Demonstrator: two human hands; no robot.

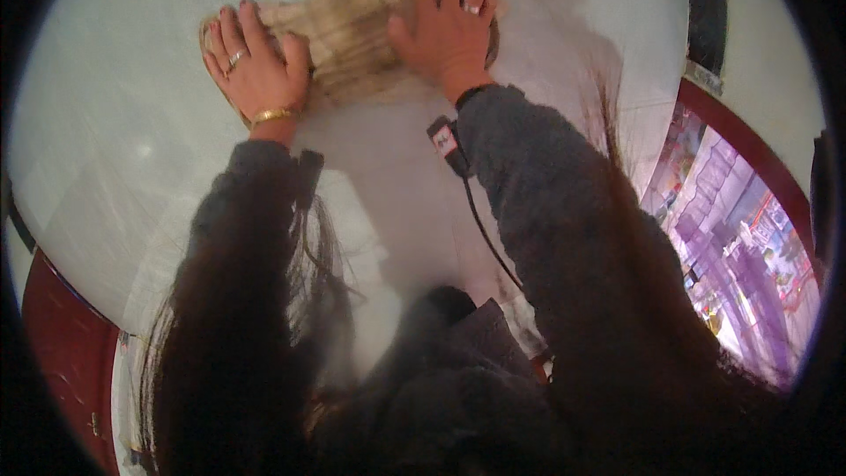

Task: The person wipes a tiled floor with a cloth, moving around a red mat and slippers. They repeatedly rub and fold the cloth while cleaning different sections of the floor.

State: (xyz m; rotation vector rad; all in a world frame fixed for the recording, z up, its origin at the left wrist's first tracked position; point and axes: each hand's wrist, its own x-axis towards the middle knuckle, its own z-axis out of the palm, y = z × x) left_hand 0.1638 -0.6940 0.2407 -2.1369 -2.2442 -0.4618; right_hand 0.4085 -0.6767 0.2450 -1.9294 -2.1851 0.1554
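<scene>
A tan, streaked, soft-looking piece [350, 33], perhaps cloth or fibre, spreads between my two hands over a pale surface [132, 106]. Motion blurs its middle, so its exact kind is unclear. My left hand [261, 66], with a ring and a gold-coloured bracelet, lies on the left end, fingers stretched and thumb apart. A thin edge of the piece curves around that hand's outer side. On the right end rests my right hand [446, 26], also ringed, with fingers spread and their tips blurred. Whatever is under both palms is hidden.
Near my right sleeve is a small dark device [446, 142] with a label and a black cable [486, 231]. Another dark device [309, 175] sits by my left sleeve. Dark red panels [69, 344] stand at lower left. Purple fabric [720, 277] shows through an opening at right.
</scene>
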